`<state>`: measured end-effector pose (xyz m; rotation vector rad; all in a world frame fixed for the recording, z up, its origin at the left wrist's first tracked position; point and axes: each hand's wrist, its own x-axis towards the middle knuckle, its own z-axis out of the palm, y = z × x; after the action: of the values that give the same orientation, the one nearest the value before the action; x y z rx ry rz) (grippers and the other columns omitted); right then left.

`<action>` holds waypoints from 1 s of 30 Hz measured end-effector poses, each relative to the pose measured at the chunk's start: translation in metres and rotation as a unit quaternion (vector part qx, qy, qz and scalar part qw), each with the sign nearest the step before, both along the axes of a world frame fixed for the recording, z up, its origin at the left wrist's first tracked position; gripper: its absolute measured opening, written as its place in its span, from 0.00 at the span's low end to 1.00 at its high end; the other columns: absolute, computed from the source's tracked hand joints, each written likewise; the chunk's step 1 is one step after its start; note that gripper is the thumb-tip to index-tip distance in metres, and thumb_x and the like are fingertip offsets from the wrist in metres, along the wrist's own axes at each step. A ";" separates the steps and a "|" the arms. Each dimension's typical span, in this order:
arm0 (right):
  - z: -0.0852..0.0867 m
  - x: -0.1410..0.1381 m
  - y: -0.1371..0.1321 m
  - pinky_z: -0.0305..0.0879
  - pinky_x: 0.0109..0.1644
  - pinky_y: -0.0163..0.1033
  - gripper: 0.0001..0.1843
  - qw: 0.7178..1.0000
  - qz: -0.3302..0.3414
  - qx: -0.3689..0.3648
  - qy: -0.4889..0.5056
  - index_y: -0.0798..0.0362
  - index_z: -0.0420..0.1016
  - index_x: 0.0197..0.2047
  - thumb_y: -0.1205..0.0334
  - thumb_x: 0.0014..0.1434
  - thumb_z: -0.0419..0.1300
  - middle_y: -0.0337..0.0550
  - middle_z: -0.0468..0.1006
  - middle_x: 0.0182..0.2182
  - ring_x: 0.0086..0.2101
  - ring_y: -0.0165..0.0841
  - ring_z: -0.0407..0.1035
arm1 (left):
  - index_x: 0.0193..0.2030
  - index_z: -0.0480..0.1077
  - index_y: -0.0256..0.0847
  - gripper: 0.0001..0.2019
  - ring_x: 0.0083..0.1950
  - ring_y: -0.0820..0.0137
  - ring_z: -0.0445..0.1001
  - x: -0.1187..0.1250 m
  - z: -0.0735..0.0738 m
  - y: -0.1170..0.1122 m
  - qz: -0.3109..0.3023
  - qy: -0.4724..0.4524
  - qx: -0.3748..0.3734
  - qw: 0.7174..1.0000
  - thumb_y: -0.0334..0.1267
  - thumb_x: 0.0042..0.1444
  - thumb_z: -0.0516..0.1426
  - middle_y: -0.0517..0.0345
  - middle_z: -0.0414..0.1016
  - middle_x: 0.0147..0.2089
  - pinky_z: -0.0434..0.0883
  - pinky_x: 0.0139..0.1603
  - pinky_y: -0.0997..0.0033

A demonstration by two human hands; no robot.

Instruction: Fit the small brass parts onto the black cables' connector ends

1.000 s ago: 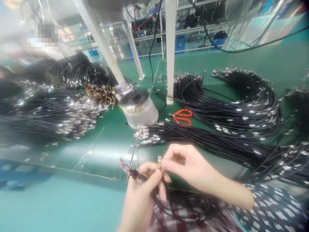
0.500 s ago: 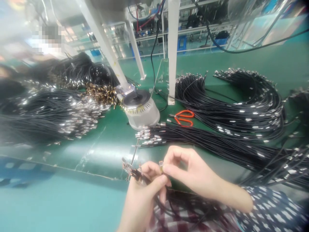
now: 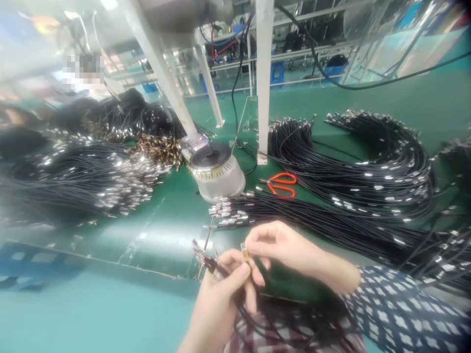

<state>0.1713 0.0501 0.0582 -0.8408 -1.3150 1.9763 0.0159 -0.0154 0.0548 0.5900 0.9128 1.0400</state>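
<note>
My left hand (image 3: 220,296) is closed around a small bunch of black cables (image 3: 211,265), whose metal plug ends stick out past the thumb to the left. Below the palm, the cables trail over my lap. Between my two hands stands one cable connector (image 3: 244,252), with a silvery tip and a yellowish body. The fingertips of my right hand (image 3: 290,250) pinch it from the right, while the left thumb and fingers meet its lower end. How its lower end joins a cable is hidden by my fingers.
A grey round dispenser with a black top (image 3: 221,179) stands ahead. Orange-handled scissors (image 3: 283,185) lie right of it, near a cable bundle (image 3: 294,208) and a curved cable pile (image 3: 371,171). More cables (image 3: 73,171) fill the left. A white post (image 3: 262,88) rises behind.
The view has shifted slightly. My right forearm has drawn a little left and more of its patterned sleeve shows. The connector's yellowish body is more exposed between my fingers.
</note>
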 end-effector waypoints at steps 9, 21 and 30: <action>0.013 -0.005 -0.009 0.63 0.28 0.34 0.16 0.998 -0.037 0.042 -0.001 0.58 0.74 0.31 0.52 0.54 0.67 0.37 0.74 0.21 0.20 0.27 0.68 | 0.31 0.69 0.36 0.08 0.15 0.77 0.71 0.004 0.002 0.001 0.012 0.023 0.007 1.000 0.35 0.53 0.64 0.58 0.78 0.25 0.61 0.19 0.81; 0.017 0.002 -0.017 0.63 0.32 0.33 0.07 0.986 -0.076 0.145 -0.023 0.55 0.72 0.30 0.63 0.58 0.62 0.37 0.71 0.27 0.27 0.27 0.66 | 0.37 0.74 0.38 0.14 0.18 0.74 0.71 -0.009 -0.011 0.015 -0.026 0.034 0.030 0.999 0.48 0.59 0.58 0.59 0.75 0.23 0.65 0.25 0.76; -0.002 -0.032 -0.064 0.71 0.46 0.37 0.06 0.914 0.274 0.286 -0.084 0.49 0.77 0.40 0.62 0.63 0.59 0.42 0.79 0.42 0.40 0.33 0.74 | 0.27 0.74 0.39 0.11 0.29 0.71 0.65 -0.023 0.005 0.032 -0.077 0.313 0.097 0.942 0.41 0.57 0.60 0.56 0.75 0.29 0.61 0.24 0.78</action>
<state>0.1389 -0.0141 0.0567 -0.3776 -2.2760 1.7429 -0.0071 0.0166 0.0602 1.1811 1.2987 0.8090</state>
